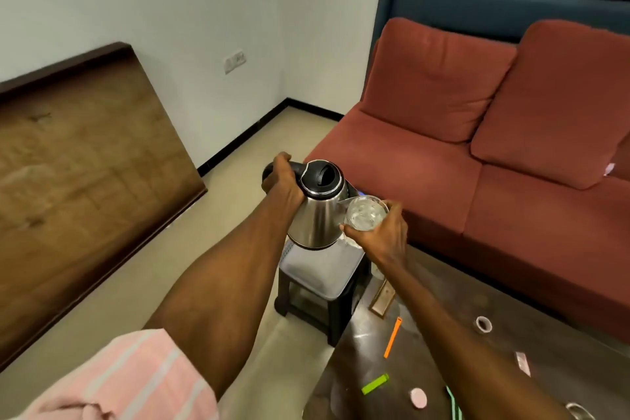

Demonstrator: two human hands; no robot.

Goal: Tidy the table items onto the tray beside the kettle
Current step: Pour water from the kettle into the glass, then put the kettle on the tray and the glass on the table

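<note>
My left hand (281,181) grips the black handle of a steel kettle (315,215), lifted and tilted with its spout over a clear glass (366,213). My right hand (383,232) holds that glass from the side, just right of the kettle; water shows inside it. Below them a grey tray (317,269) lies on a small dark stool (306,307). On the dark table (460,334) lie an orange stick (392,337), a green marker (375,384), a pink round lid (418,397), a tape roll (483,323) and a small wooden box (382,300).
A red sofa (477,147) stands behind the table and stool. A wooden board (85,164) leans on the white wall at left. Beige floor lies between the board and the stool. A small packet (522,362) lies at the table's right.
</note>
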